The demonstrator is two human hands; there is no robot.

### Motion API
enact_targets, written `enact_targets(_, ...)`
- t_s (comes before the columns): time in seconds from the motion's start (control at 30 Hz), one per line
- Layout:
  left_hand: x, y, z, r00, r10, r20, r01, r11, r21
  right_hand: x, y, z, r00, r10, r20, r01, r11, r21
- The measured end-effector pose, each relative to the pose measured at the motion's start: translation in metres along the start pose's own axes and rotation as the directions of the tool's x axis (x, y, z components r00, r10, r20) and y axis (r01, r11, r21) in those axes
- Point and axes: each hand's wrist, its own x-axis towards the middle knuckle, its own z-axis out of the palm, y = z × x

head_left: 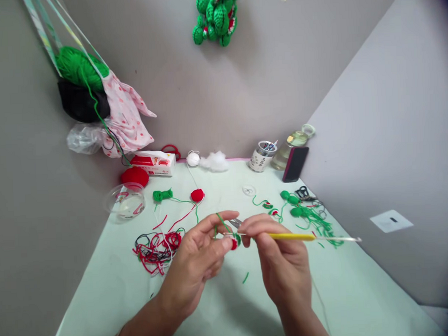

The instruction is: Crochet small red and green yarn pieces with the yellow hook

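Pinched between the thumb and fingers of my left hand is a small red, white and green crochet piece. Green yarn passes over the raised index finger of that hand. My right hand is closed around a crochet hook with a yellow grip; one metal end points right, and the other end meets the piece. Both hands are close together above the table. Partly hidden behind the fingers, a metal tool that looks like scissors shows between the hands.
Tangled red, black and white yarn lies left, below a clear bowl. A red ball sits mid-table. Green pieces with strands lie right, near a phone, a pen tin and a bottle.
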Motion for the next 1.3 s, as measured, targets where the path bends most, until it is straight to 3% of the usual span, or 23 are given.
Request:
enact_targets(0.13, 0.001, -0.006, 0.003, 0.999, 0.039, -0.034, -0.039, 0.999, 0.011, -0.005, -0.002, 0.007, 0.992, -0.127, 0.018, 0.127, 0.957, -0.26)
enact_targets(0.2, 0.002, -0.008, 0.004, 0.994, 0.064, -0.083, -0.066, 0.998, -0.014, -0.01, -0.002, 0.01, 0.972, -0.232, 0.038, 0.225, 0.87, -0.439)
enact_targets(0.3, 0.004, -0.008, 0.005, 0.998, -0.034, -0.06, 0.025, 0.99, -0.138, -0.014, 0.0, 0.009, 0.935, -0.342, 0.095, 0.327, 0.722, -0.609)
enact_targets(0.33, 0.005, -0.007, 0.004, 0.996, -0.08, -0.035, 0.072, 0.981, -0.182, -0.014, 0.0, 0.007, 0.935, -0.343, 0.09, 0.326, 0.73, -0.6)
enact_targets(0.4, 0.006, -0.004, 0.003, 0.991, -0.131, -0.016, 0.124, 0.963, -0.241, -0.012, 0.0, 0.001, 0.963, -0.269, 0.02, 0.246, 0.846, -0.472)
enact_targets(0.5, 0.006, -0.003, 0.002, 0.995, -0.083, -0.063, 0.067, 0.971, -0.229, -0.006, 0.0, -0.003, 0.997, -0.059, -0.054, 0.05, 0.986, -0.156)
enact_targets(0.6, 0.005, -0.006, 0.002, 0.998, -0.016, -0.063, 0.009, 0.994, -0.108, -0.004, 0.002, -0.001, 1.0, 0.026, -0.004, -0.026, 0.997, -0.07)
enact_targets(0.7, 0.004, -0.008, 0.001, 0.999, 0.028, -0.029, -0.028, 1.0, 0.005, -0.003, 0.003, 0.0, 0.997, 0.067, -0.041, -0.07, 0.995, -0.072)
enact_targets(0.83, 0.003, -0.005, -0.001, 1.0, 0.02, -0.01, -0.019, 0.999, 0.036, -0.001, 0.002, -0.002, 0.977, 0.206, -0.053, -0.199, 0.973, 0.118)
enact_targets(0.93, 0.002, -0.001, -0.002, 1.0, 0.013, -0.023, -0.012, 0.999, 0.045, 0.0, -0.002, -0.003, 0.976, 0.213, -0.034, -0.206, 0.967, 0.15)
enact_targets(1.0, 0.001, 0.0, -0.002, 0.999, 0.035, -0.038, -0.032, 0.997, 0.075, -0.002, -0.005, -0.002, 0.991, 0.13, -0.03, -0.129, 0.991, 0.028)
enact_targets(1.1, 0.001, -0.002, -0.001, 0.993, 0.089, -0.081, -0.077, 0.988, 0.134, -0.009, -0.006, -0.001, 0.992, -0.12, 0.032, 0.124, 0.95, -0.287)
enact_targets(1.2, 0.0, -0.007, 0.001, 0.98, 0.139, -0.14, -0.121, 0.985, 0.125, -0.018, 0.001, 0.001, 0.923, -0.327, 0.2, 0.383, 0.757, -0.529)
enact_targets(1.3, 0.001, -0.01, 0.004, 0.99, 0.068, -0.124, -0.07, 0.997, -0.011, -0.023, 0.01, 0.001, 0.88, -0.385, 0.277, 0.464, 0.578, -0.671)
